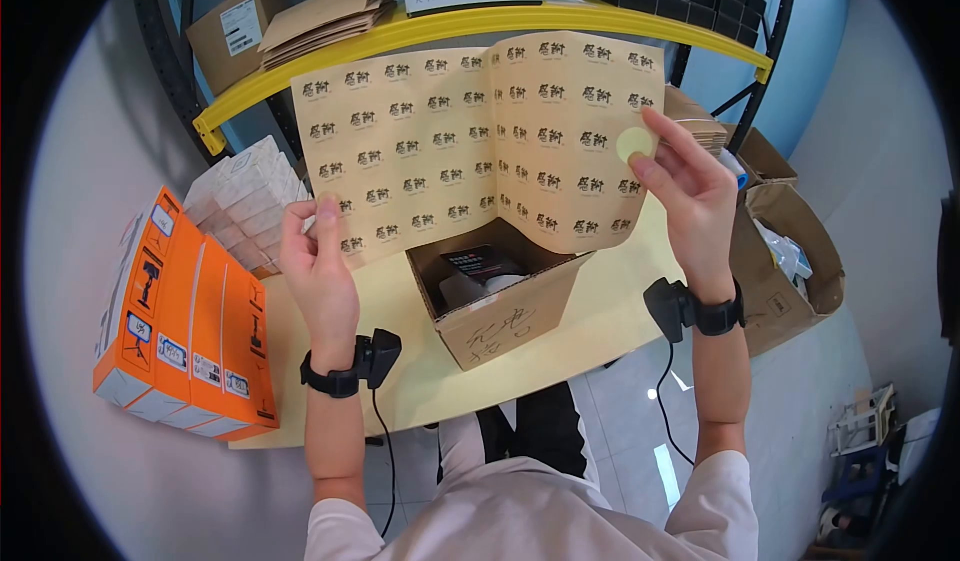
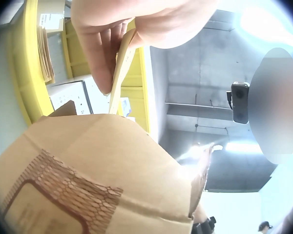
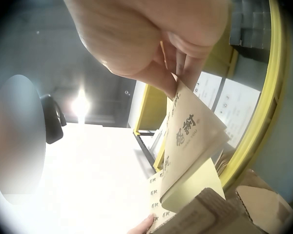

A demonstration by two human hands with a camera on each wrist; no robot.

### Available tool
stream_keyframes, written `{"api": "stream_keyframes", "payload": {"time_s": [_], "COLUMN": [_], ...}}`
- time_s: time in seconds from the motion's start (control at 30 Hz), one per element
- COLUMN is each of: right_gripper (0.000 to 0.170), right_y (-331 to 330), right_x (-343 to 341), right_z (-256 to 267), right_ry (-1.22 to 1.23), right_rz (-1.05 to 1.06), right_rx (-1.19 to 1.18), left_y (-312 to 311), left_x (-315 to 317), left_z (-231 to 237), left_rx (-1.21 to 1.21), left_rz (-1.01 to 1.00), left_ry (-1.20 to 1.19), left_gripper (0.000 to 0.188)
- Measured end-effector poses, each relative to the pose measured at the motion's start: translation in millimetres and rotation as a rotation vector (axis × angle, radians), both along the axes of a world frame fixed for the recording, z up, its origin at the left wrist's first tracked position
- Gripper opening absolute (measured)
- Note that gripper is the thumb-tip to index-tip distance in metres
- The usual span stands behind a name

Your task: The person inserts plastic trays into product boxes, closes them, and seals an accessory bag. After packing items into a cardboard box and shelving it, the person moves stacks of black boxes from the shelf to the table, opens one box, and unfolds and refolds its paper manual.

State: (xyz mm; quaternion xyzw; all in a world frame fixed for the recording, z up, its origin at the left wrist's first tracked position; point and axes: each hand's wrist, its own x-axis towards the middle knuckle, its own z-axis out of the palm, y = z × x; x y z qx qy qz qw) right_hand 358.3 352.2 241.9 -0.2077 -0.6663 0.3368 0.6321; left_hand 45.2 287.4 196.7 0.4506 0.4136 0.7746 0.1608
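Note:
A tan sheet (image 1: 400,161) printed with rows of black characters is spread upright between two hands, with a fold near its middle. The left hand (image 1: 322,271) pinches its lower left edge between thumb and fingers. At the right edge the right hand (image 1: 695,201) pinches it, beside a pale yellow-green round spot (image 1: 634,145). Below the sheet stands an open cardboard box (image 1: 500,323) with handwriting on its side and a dark printed item (image 1: 482,263) inside. In the right wrist view the sheet (image 3: 185,131) hangs from the right hand (image 3: 151,39).
Orange boxes (image 1: 200,331) and stacked white boxes (image 1: 240,201) stand on the left of the table (image 1: 400,401). A yellow-edged shelf (image 1: 560,18) with cartons runs behind. At the right is an open cardboard box (image 1: 785,301) holding plastic-wrapped items.

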Motion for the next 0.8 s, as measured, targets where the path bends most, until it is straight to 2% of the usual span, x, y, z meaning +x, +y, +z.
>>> {"api": "stream_keyframes", "payload": {"time_s": [0.2,0.27,0.33,0.4,0.47,0.5,0.57,0.6,0.73,0.77,0.8], "right_gripper": [0.036,0.029,0.026,0.024,0.028,0.031,0.032,0.032,0.024,0.024,0.022], "right_y": [0.0,5.7,3.9,-6.0,-23.7,-26.4,-32.6,-35.3,-31.4,-32.3,-33.4], "right_x": [-7.4,-10.7,-27.1,-44.8,-63.7,-73.8,-78.7,-79.4,-73.3,-73.4,-73.5], "right_z": [-0.9,-4.4,-0.6,7.2,15.3,12.4,15.7,18.9,13.5,13.0,12.8], "right_ry": [0.028,-0.050,-0.129,-0.207,-0.213,-0.136,-0.145,-0.156,-0.238,-0.240,-0.209], "right_rz": [0.036,0.062,0.053,0.038,0.163,0.186,0.206,0.225,0.154,0.158,0.213], "right_rx": [0.006,0.098,0.114,0.128,-0.114,-0.092,-0.091,-0.091,-0.056,-0.058,-0.070], "left_y": [-9.1,-16.6,-22.0,-20.3,-21.7,-20.5,-18.6,-18.5,-17.8,-17.3,-16.8], "left_x": [7.2,23.5,43.9,52.3,61.9,64.2,66.0,65.4,56.7,53.9,52.0], "left_z": [4.6,11.6,16.0,14.2,22.2,23.4,25.4,26.0,28.1,27.9,27.1], "left_rx": [0.007,0.023,0.096,0.177,0.179,0.179,0.173,0.173,0.208,0.214,0.210], "left_rz": [-0.020,-0.022,0.108,0.091,0.072,0.073,0.013,0.015,0.037,0.049,0.052], "left_ry": [0.060,0.104,0.298,0.380,0.654,0.655,0.795,0.796,0.826,0.811,0.809], "left_gripper": [0.014,0.013,0.014,0.015,0.016,0.016,0.021,0.021,0.044,0.052,0.052]}}
